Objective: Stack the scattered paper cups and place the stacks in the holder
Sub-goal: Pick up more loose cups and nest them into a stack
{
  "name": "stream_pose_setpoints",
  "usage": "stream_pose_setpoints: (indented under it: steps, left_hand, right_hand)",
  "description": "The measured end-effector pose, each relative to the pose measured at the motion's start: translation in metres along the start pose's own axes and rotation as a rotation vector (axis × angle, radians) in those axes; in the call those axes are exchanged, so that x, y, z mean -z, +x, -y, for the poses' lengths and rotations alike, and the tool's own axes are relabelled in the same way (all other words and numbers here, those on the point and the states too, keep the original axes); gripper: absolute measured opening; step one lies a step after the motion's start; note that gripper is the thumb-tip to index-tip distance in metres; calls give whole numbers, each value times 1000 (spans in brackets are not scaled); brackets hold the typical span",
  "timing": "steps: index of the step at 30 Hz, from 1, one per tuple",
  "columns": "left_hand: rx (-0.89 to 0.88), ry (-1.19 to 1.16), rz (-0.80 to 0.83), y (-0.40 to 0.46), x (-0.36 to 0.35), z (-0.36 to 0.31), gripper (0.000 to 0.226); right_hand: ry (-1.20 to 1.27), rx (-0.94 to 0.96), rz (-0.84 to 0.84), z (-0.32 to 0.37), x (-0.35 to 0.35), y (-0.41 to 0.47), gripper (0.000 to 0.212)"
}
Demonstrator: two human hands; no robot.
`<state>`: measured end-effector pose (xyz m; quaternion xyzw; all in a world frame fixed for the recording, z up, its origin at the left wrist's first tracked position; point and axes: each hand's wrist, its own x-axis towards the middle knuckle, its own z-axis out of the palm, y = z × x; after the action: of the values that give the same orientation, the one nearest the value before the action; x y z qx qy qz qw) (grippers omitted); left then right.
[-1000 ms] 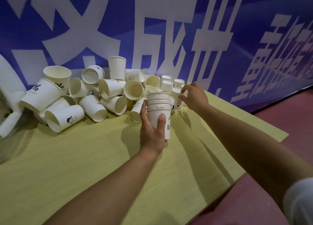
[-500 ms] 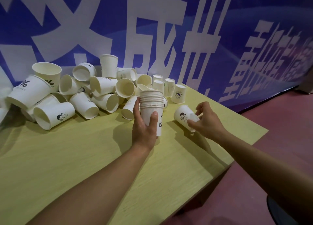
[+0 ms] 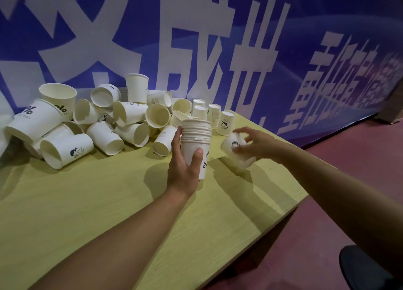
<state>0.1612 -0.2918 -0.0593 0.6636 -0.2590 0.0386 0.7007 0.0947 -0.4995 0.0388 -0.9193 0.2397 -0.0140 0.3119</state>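
Gripping hands: left (image 3: 185,169) around upright stack (image 3: 196,141), right (image 3: 259,146) pinching single cup (image 3: 236,153).

— What stands behind the table (image 3: 91,206)?
— A blue banner (image 3: 283,23) with large white characters, running along its far edge.
— And the tabletop?
— Pale yellow-green wood grain.
— The floor (image 3: 359,158)?
— Dark red, to the right, with something black (image 3: 362,270) at the corner.

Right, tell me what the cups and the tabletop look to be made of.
Stack of cups in the left hand: thin matte white paper, judging by the rolled rims, nested edges and printed logos. The single cup in the right hand looks the same, though blurred. Tabletop: pale yellow-green wood-grain surface with a dull sheen, probably laminate rather than solid wood.
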Motion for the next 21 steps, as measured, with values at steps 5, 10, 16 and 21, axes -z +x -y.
stream_pose_setpoints:
  steps: [5, 10, 16, 21]
  left_hand:
    - [-55, 17, 71, -1, -2, 2, 71]
    - [-97, 31, 143, -5, -2, -2, 69]
    - [-48, 5, 103, -3, -2, -2, 75]
    - [0, -7, 44, -1, 1, -2, 93]
  right_hand:
    - [527, 294, -347, 32, 8, -2, 65]
    - [572, 454, -360, 67, -13, -15, 63]
    - [470, 421, -310, 66, -49, -18, 45]
    - [346, 456, -265, 45, -79, -28, 43]
